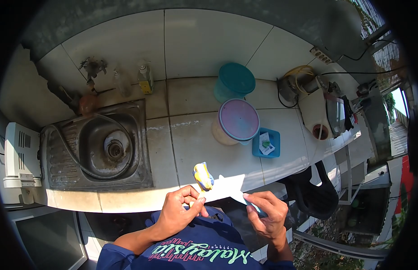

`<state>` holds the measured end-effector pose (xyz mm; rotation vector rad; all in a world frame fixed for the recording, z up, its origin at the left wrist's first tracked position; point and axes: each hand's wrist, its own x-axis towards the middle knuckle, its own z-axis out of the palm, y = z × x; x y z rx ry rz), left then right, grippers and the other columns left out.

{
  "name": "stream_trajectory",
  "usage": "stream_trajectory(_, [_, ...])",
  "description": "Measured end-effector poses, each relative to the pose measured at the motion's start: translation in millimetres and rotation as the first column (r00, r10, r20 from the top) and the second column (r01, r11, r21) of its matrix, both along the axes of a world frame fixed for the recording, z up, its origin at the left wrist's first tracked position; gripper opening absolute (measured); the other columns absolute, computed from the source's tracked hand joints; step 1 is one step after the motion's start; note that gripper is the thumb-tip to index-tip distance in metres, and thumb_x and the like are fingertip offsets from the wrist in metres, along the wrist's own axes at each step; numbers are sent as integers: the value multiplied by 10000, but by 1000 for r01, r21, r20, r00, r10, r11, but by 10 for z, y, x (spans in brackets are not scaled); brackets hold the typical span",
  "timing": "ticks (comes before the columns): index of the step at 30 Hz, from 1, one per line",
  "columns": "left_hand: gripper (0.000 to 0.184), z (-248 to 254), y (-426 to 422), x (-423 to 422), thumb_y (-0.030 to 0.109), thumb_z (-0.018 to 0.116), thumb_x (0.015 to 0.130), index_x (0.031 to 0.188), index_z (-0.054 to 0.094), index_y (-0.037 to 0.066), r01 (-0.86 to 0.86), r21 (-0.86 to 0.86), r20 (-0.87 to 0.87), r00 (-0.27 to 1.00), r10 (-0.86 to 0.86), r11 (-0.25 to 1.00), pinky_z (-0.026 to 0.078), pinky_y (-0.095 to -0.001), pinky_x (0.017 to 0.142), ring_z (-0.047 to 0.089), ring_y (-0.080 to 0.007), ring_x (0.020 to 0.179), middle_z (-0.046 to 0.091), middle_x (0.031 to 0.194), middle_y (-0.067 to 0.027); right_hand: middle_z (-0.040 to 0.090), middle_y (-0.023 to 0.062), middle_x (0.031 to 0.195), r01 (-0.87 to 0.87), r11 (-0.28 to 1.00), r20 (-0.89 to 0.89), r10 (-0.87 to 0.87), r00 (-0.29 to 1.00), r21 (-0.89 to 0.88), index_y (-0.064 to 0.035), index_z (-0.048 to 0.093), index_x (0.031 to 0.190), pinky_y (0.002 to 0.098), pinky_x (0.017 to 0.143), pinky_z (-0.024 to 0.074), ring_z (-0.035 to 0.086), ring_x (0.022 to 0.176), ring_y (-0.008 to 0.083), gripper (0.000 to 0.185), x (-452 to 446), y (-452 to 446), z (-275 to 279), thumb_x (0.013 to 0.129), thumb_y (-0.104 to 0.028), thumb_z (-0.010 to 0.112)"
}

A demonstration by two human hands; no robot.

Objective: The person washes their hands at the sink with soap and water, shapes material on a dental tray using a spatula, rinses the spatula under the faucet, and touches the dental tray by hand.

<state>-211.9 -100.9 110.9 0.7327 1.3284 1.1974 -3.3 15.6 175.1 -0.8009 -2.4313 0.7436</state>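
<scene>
My left hand [182, 208] is closed, with thumb and fingers pinched under a small, crumpled-looking yellow, white and blue packet [202, 176]. The packet stands up above the fingertips, over the counter's front edge; what is inside it cannot be made out. To its right, my right hand [268, 211] is wrapped round the blue handle of a knife [239, 196]. The pale blade points up and left towards the packet, apart from it as far as I can see. Bright sunlight behind the blade blurs its outline.
A steel sink [139, 150] with a grey hose lies left. On the tiled counter [191, 135] stand a teal-lidded tub [236, 77], a purple-lidded tub [238, 119] and a blue basket [268, 150] holding sachets. A white appliance [313, 112] and a black chair [315, 193] are right.
</scene>
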Motion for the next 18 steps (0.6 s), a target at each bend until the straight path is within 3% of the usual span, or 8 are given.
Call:
stream_trajectory(4, [98,-17,-17,12,65,583,929,880,522,6,0,-8,-3,1000,0,1000,461,-197,565,640,-87,640,676,674,-89,671,96,867,45,996,-16,-44,999,74,-70,680,1081,302,584,517,655,682,212,413,-26,1,-13,685,37,725])
stream_trajectory(8, [105,-12,-22,18,67,590,927,876,519,7,-1,-6,-12,1000,1,1000,461,-197,565,642,-88,641,675,669,-87,669,99,878,70,993,3,-70,998,93,-59,652,1119,300,575,521,661,692,213,444,-43,-25,-73,695,24,749])
stream_trajectory(10, [108,-15,-25,28,69,592,927,876,519,7,3,-8,-15,1000,-3,1000,461,-197,565,642,-88,641,675,669,-86,668,101,891,105,994,2,-105,994,-17,-45,645,1111,287,571,531,667,712,210,408,-62,-65,-97,721,5,754])
stream_trajectory(18, [110,-16,-53,39,71,592,930,882,517,7,0,-2,4,1000,0,1000,462,-193,561,646,-92,639,672,676,-86,671,114,903,125,990,-24,-127,992,-68,-27,643,1096,276,574,537,668,712,209,383,-181,-131,-46,729,-11,753])
